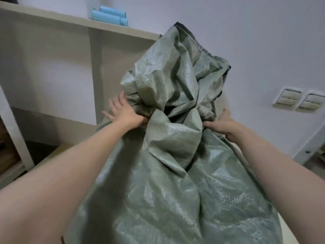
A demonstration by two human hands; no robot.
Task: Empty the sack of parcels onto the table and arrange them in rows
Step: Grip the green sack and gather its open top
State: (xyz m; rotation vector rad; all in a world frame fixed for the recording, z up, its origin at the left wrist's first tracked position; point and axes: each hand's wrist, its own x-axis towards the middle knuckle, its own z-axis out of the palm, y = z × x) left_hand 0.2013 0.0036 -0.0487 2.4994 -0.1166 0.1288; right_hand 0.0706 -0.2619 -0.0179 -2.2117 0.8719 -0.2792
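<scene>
In the head view, the green woven sack (175,173) is being held in front and to the right of the shelf unit (95,67). Its gathered neck is being gripped by the right hand (226,124). Whether the splayed left hand (126,113) is clamped on it cannot be told. No parcels are being shown, so emptying and arranging are judged outstanding. The long axis is being pointed up and away, limp stitched end uppermost.

Sack (175,164) between left hand (125,112) and right hand (226,124) — shelving (95,43) behind left, switches (299,101) right.
</scene>
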